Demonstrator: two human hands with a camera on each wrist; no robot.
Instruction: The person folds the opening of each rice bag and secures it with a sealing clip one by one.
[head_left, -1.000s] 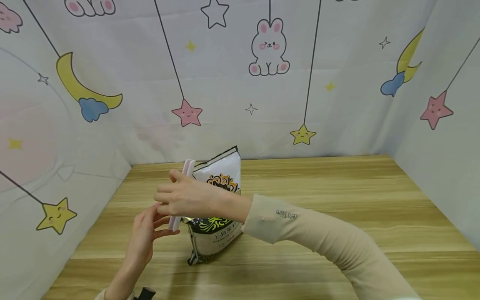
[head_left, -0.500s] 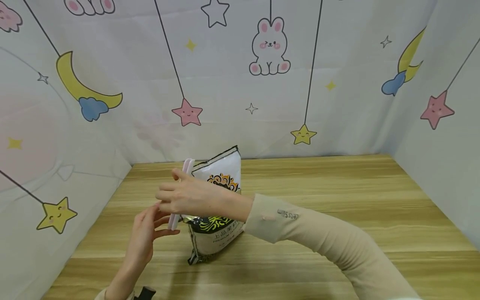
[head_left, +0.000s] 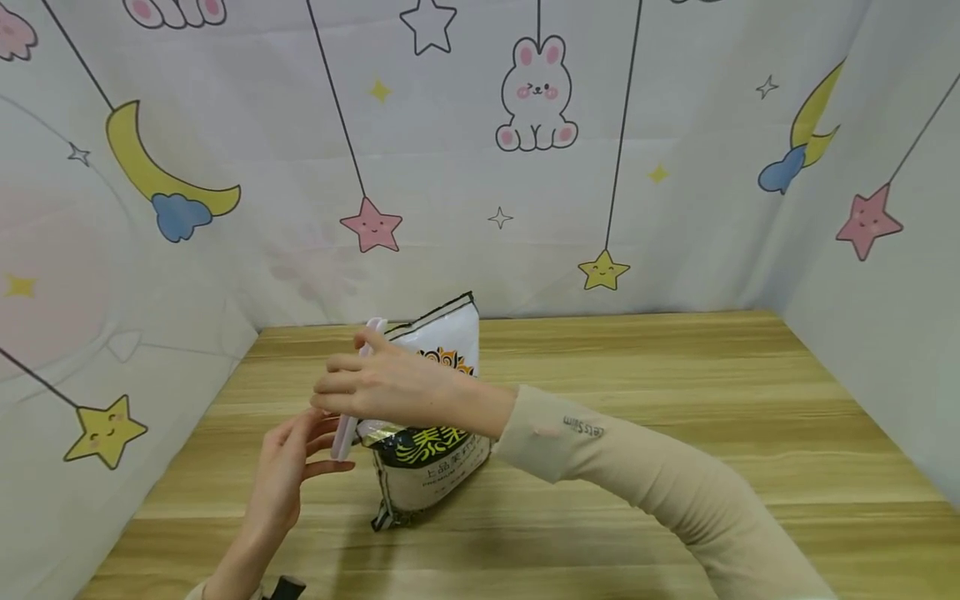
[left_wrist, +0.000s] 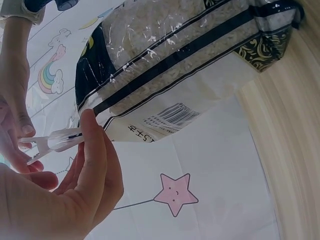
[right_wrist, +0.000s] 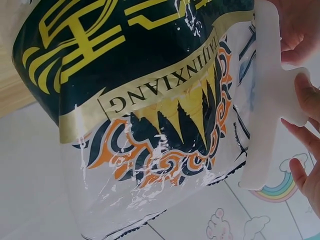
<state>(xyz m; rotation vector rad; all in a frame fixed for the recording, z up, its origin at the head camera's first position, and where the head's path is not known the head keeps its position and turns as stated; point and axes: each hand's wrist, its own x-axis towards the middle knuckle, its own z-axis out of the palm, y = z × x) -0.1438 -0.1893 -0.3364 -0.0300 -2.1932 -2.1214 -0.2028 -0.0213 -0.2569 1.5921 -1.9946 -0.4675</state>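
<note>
A plastic bag of rice (head_left: 435, 483) stands on the table, leaning to the left. A pale plastic bag clip (head_left: 343, 442) lies along its left end; the right wrist view shows the clip's (right_wrist: 265, 100) long bar against the bag. My right hand (head_left: 382, 379) pinches the clip's handle from above, its thumb and fingers on the tab. Below it, my left hand (head_left: 279, 471) reaches up with fairly straight fingers at the clip's lower end. In the left wrist view, those fingers (left_wrist: 92, 140) lie against the clip's side, beside the bag's edge.
A wood-grain table (head_left: 637, 450) spreads under the bag. White cloth (head_left: 450, 167) printed with stars, moons and rabbits hangs behind and at both sides. A black strap end (head_left: 288, 587) shows by the left wrist.
My right hand has shifted slightly to the right on the clip. The clip's lower end looks narrower than before. My left hand and the bag stay nearly in place.
</note>
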